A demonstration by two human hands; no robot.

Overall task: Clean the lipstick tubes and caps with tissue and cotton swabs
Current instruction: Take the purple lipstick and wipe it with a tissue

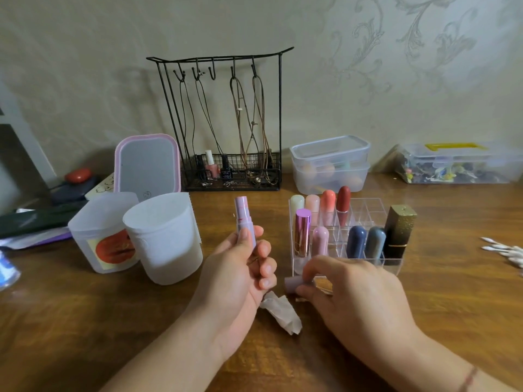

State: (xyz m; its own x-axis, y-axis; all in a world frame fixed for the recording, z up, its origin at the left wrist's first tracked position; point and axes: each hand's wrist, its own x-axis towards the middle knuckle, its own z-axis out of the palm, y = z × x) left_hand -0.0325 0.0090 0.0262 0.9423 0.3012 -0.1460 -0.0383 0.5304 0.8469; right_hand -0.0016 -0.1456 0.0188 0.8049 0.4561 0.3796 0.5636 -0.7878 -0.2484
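Lipstick tube: lilac tube (245, 222) stands upright in my left hand (240, 281), uncapped, above the table (85, 321) and left of the organiser; I see pinkish smears on its upper part.
Left hand: fingers curled round the tube's lower half, thumb against its side, so the smeared top stays exposed, probably for wiping.
Right hand: my right hand (351, 292) is low over the table, fingertips closed on the matching lilac cap (294, 284), which lies on its side just in front of the organiser; I judge I am picking it up or setting it down, I cannot tell which.
Tissue: crumpled piece (283, 311) lies on the table between both hands, within easy reach.
Cotton swabs: a loose pile (506, 251) at the far right edge, well apart from my hands.
Organiser: clear acrylic rack (370, 213) holds the other lipsticks upright, several cells vacant.
Tissue roll: white roll (167, 236) in its tub to the left.
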